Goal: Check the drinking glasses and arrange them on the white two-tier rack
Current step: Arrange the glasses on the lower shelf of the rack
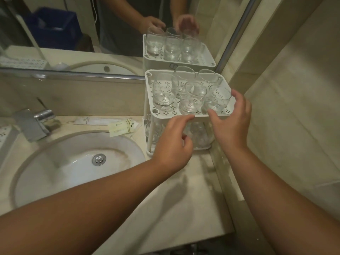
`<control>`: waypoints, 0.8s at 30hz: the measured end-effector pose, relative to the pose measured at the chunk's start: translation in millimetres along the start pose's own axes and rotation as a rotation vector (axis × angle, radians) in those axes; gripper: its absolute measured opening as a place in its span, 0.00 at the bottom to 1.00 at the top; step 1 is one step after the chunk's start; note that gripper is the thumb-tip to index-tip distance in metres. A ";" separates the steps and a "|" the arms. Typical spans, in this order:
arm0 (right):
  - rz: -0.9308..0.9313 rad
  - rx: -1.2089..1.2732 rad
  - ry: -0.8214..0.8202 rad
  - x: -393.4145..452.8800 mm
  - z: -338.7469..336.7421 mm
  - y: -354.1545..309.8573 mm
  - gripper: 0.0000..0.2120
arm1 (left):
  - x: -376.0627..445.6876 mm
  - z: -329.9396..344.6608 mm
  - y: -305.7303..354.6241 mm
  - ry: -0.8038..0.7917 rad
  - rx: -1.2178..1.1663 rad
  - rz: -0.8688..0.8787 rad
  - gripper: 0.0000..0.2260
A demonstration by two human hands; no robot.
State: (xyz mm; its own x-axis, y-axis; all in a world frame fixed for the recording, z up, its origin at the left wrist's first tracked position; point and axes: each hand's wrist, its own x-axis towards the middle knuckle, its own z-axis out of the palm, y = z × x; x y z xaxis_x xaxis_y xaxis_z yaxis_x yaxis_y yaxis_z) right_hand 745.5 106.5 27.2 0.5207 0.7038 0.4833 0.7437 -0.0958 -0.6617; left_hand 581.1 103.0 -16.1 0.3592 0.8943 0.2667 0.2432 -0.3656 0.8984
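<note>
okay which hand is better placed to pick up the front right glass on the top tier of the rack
The right hand, probably. Its fingers already curve around the front right glass on the top tier, though contact is unclear. The left hand sits lower, in front of the lower tier.

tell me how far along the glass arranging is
Mostly done, it seems: five drinking glasses stand upright on the white two-tier rack's top tier, and more show dimly on the lower tier. In hand: the right hand is closing around the front-right glass, while the left hand hovers empty. No loose glasses are visible on the counter.
</note>
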 end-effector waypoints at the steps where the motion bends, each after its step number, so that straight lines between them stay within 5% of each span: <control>1: -0.014 0.006 0.024 -7.2 -2.1 -1.8 0.32 | -5.0 -2.5 -4.0 -0.008 0.009 0.012 0.25; 8: -0.007 -0.082 0.097 -67.8 -4.9 -0.9 0.26 | -39.0 -19.5 -39.9 -0.123 0.071 -0.042 0.23; 24: 0.092 -0.379 -0.453 -148.5 27.3 28.7 0.36 | -105.8 -21.2 -115.5 -0.207 0.234 -0.415 0.35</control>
State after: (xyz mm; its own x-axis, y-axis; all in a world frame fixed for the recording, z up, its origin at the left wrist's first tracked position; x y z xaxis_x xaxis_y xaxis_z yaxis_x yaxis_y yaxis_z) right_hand 678.0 18.5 -79.2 0.4209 0.9030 0.0858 0.8453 -0.3561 -0.3982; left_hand 496.0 56.1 -140.7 0.3548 0.9151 -0.1917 0.5898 -0.0600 0.8053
